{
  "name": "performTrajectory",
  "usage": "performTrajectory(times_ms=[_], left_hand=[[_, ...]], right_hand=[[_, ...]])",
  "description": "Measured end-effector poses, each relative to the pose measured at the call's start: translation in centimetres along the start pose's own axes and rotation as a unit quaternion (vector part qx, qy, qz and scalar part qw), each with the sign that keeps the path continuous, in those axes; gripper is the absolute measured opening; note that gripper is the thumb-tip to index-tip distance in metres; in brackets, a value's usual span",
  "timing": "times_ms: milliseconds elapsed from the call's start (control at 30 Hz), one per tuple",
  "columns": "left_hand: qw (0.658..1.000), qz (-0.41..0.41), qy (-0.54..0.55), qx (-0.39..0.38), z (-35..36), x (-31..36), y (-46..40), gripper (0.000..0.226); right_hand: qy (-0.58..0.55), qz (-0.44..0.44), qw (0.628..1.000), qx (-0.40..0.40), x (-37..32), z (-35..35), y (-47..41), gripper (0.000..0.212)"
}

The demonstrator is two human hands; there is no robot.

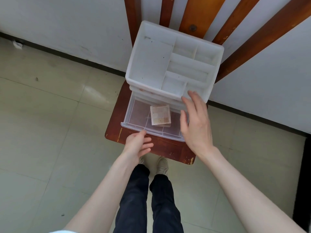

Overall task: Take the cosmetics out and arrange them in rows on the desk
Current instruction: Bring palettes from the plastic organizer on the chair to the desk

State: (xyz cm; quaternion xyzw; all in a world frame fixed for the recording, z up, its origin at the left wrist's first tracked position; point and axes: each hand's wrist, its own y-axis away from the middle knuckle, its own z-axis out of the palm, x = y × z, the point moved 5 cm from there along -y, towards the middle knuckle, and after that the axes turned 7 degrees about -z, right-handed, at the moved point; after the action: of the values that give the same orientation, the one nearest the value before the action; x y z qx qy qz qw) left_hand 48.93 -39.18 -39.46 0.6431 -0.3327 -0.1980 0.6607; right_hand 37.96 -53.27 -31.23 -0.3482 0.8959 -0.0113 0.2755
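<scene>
Inside the pulled-out drawer (pixel 134 115), the eyeshadow palette (pixel 160 117) lies at nine o'clock from your right hand (pixel 196 125), nearer it than your left hand (pixel 138 145); both hands' fingers are loosely spread, holding nothing.

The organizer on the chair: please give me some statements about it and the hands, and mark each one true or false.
1. The bottom drawer of the white organizer is pulled out. True.
2. An eyeshadow palette lies inside the open drawer. True.
3. The right hand grips the palette. False: it hovers over the right side of the drawer with straight fingers and holds nothing.
4. The top compartments of the organizer are full of cosmetics. False: no items show in them.
5. The left hand is at the front edge of the drawer, fingers relaxed. True.
6. The organizer stands on the floor. False: it stands on a wooden chair.
</scene>
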Motion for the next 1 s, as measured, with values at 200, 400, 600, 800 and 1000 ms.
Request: performTrajectory(times_ms=[200, 400, 600, 800, 1000], left_hand=[[0.950, 0.233, -0.191, 0.084, 2.1, 5.9, 0.1, 0.033], [0.950, 0.156, -0.260, 0.081, 5.1, 7.4, -4.7, 0.034], [0.954, 0.148, -0.252, 0.069, 5.6, 7.2, -5.3, 0.044], [0.958, 0.148, -0.233, 0.084, 4.4, 7.6, -5.2, 0.040], [0.979, 0.136, -0.147, -0.030, 3.4, 7.0, -3.4, 0.025]], right_hand=[[-0.147, 0.238, 0.945, -0.168, 0.8, 5.0, 3.4, 0.038], [-0.391, 0.562, 0.713, -0.150, 3.9, 9.9, 3.9, 0.048], [-0.417, 0.611, 0.661, -0.127, 4.4, 11.4, 4.3, 0.037], [-0.431, 0.604, 0.660, -0.115, 4.5, 10.3, 3.7, 0.036], [-0.443, 0.578, 0.679, -0.090, 3.9, 8.8, 4.4, 0.027]])
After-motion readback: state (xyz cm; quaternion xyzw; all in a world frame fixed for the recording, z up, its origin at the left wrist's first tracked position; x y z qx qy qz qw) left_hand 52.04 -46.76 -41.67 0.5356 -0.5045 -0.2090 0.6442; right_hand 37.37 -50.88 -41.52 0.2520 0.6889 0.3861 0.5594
